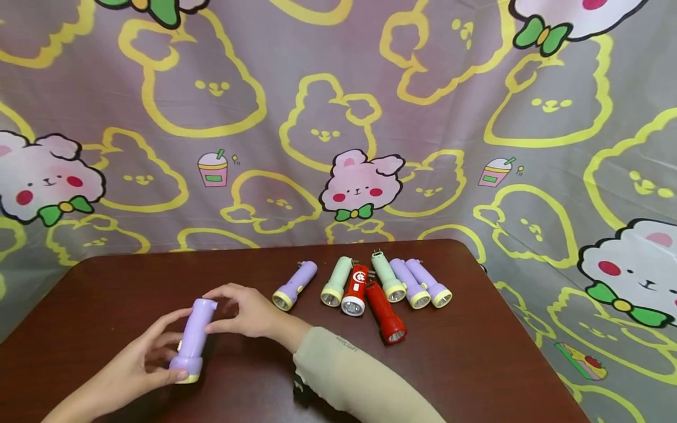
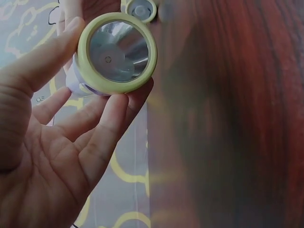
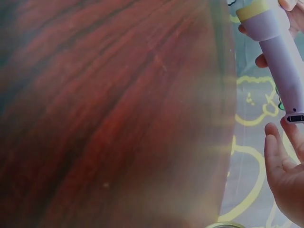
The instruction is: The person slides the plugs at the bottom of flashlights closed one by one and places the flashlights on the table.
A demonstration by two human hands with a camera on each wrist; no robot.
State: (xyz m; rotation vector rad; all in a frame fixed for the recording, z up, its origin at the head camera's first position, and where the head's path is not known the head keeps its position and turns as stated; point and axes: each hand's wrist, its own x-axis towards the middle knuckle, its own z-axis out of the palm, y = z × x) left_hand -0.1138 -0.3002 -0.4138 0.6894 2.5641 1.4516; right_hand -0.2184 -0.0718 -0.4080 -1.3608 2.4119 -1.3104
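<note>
My left hand [image 1: 143,358] grips a purple flashlight [image 1: 195,332] by its head, thumb on one side and fingers on the other. The flashlight stands upright, tilted slightly, with its cream-rimmed lens [image 2: 116,54] facing down toward the left wrist camera. My right hand [image 1: 248,311] is at its tail end, thumb tip at the body and index finger by the top. In the right wrist view, the right fingers [image 3: 275,147] extend fairly straight beside the tail, where a dark slot [image 3: 295,118] shows.
Behind my right arm, another purple flashlight [image 1: 296,286] lies on the brown table [image 1: 465,364]. Further right lie a pale green flashlight [image 1: 337,281], two red ones [image 1: 383,311], another green one [image 1: 388,276] and two purple ones [image 1: 423,282]. A patterned curtain [image 1: 296,53] hangs behind.
</note>
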